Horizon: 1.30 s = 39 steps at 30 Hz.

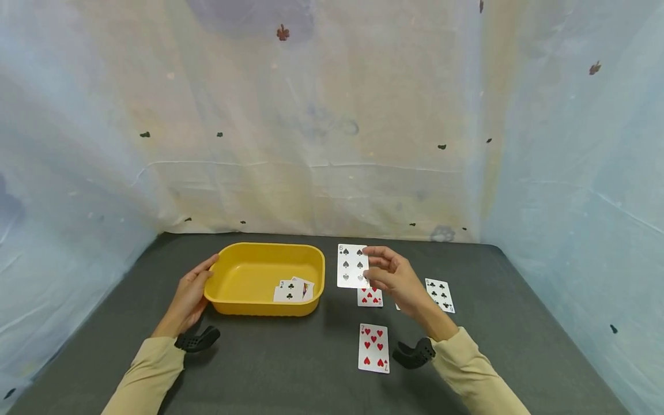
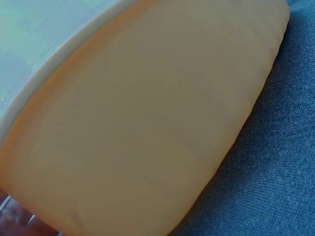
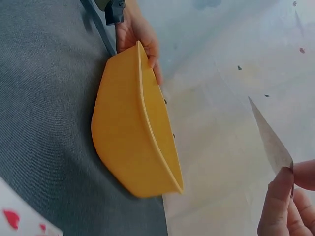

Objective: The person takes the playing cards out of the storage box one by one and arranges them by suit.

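"While the left hand [image 1: 188, 294] grips the yellow tub [image 1: 267, 309], what has the right hand [image 1: 396, 279] got?"

"The six of spades [image 1: 353, 266], pinched at its right edge between thumb and fingertips. Most of it juts out left of them, uncovered."

"So it points toward the tub?"

"Yes. It's up off the table [image 1: 285, 369], just beside the tub's right end in the head view, not over it. From the right wrist it shows nearly edge-on."

"And the left fingers?"

"Clamped on the rim at the tub's left end. I can't tell how each one sits."

"Other cards?"

"A hearts card [image 1: 370, 297] shows partly below the held one; the seven of hearts [image 1: 373, 349] lies nearer the camera. Right of the hand is a clubs card [image 1: 440, 295]. Inside the tub, a black-pip card [image 1: 287, 293] overlaps a picture card [image 1: 309, 290]."
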Each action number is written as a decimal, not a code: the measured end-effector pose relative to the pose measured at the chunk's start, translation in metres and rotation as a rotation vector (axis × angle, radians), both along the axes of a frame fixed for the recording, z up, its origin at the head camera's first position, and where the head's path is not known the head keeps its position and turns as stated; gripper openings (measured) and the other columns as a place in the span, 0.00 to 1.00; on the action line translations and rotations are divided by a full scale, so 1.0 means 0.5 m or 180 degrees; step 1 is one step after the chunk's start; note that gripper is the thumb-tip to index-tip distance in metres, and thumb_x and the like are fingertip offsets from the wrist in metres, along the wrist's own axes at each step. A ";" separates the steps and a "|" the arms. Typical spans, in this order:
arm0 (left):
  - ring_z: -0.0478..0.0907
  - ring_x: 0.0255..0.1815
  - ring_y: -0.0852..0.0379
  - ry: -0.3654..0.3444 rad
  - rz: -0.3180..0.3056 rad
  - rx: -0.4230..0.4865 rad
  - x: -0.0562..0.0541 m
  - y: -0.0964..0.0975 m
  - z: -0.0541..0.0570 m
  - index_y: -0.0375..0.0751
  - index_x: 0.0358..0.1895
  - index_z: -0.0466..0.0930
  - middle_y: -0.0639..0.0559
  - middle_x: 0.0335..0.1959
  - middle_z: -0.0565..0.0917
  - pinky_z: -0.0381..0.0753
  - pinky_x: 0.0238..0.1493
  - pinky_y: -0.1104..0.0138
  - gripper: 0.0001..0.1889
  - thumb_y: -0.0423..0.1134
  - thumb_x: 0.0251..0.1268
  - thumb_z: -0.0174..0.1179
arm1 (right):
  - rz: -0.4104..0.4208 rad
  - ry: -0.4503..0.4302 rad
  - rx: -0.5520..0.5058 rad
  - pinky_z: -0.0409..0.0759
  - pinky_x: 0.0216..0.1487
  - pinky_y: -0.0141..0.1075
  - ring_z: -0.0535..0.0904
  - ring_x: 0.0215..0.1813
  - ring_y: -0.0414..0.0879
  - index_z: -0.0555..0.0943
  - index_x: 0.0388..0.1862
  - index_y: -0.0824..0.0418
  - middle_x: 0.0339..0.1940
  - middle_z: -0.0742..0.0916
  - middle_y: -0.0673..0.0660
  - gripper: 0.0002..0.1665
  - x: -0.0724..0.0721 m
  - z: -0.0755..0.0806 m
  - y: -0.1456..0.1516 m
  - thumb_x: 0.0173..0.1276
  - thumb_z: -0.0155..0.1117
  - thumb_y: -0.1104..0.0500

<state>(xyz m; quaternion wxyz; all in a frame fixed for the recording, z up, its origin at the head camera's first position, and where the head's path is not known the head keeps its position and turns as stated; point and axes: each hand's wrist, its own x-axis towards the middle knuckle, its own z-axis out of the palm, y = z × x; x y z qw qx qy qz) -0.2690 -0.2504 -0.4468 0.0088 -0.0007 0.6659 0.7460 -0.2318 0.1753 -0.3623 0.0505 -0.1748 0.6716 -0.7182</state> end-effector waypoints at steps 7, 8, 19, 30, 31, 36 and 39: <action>0.44 0.76 0.46 0.0000 0.0008 -0.0003 0.001 0.001 0.002 0.44 0.78 0.47 0.45 0.79 0.41 0.58 0.66 0.58 0.27 0.37 0.80 0.35 | -0.0132 -0.0013 0.0138 0.81 0.46 0.37 0.77 0.42 0.43 0.67 0.64 0.72 0.42 0.78 0.54 0.28 0.022 -0.006 0.051 0.65 0.60 0.71; 0.44 0.76 0.46 0.0000 0.0009 -0.0017 0.001 0.001 0.002 0.44 0.78 0.47 0.45 0.79 0.41 0.58 0.66 0.58 0.27 0.37 0.80 0.35 | -0.0155 -0.0017 0.0157 0.81 0.45 0.36 0.77 0.42 0.43 0.67 0.64 0.73 0.42 0.78 0.54 0.28 0.025 -0.008 0.057 0.65 0.60 0.71; 0.44 0.76 0.46 0.0041 -0.0047 -0.0052 0.002 -0.001 -0.006 0.44 0.78 0.46 0.45 0.79 0.41 0.58 0.66 0.58 0.27 0.38 0.81 0.35 | -0.0250 -0.0022 0.0272 0.81 0.42 0.36 0.80 0.43 0.44 0.65 0.63 0.74 0.47 0.80 0.61 0.28 0.057 -0.030 0.123 0.66 0.61 0.71; 0.44 0.76 0.45 0.0040 -0.0008 0.0009 -0.003 0.000 0.005 0.45 0.78 0.47 0.46 0.79 0.41 0.60 0.64 0.59 0.26 0.37 0.81 0.34 | -0.0477 -0.0136 0.0496 0.82 0.43 0.37 0.81 0.43 0.44 0.65 0.63 0.75 0.44 0.81 0.58 0.30 0.073 -0.061 0.187 0.64 0.63 0.71; 0.44 0.76 0.45 0.0033 -0.0009 0.0019 -0.004 0.000 0.006 0.45 0.78 0.47 0.46 0.79 0.41 0.60 0.64 0.59 0.26 0.37 0.81 0.34 | -0.0484 -0.0161 0.0528 0.82 0.42 0.36 0.81 0.43 0.44 0.65 0.64 0.75 0.44 0.81 0.58 0.31 0.075 -0.064 0.192 0.64 0.63 0.71; 0.44 0.76 0.45 -0.0041 -0.0013 0.0074 -0.001 0.000 0.006 0.45 0.78 0.47 0.46 0.79 0.41 0.60 0.64 0.59 0.26 0.37 0.81 0.34 | -0.0489 -0.0325 0.0698 0.81 0.39 0.37 0.80 0.40 0.42 0.65 0.64 0.75 0.45 0.81 0.58 0.31 0.089 -0.079 0.214 0.63 0.64 0.70; 0.44 0.76 0.45 -0.0050 -0.0022 0.0066 0.000 0.000 0.004 0.45 0.78 0.47 0.45 0.79 0.41 0.60 0.64 0.59 0.26 0.38 0.81 0.34 | -0.0476 -0.0406 0.0866 0.80 0.37 0.37 0.79 0.37 0.42 0.66 0.63 0.74 0.45 0.81 0.57 0.31 0.097 -0.087 0.227 0.64 0.65 0.68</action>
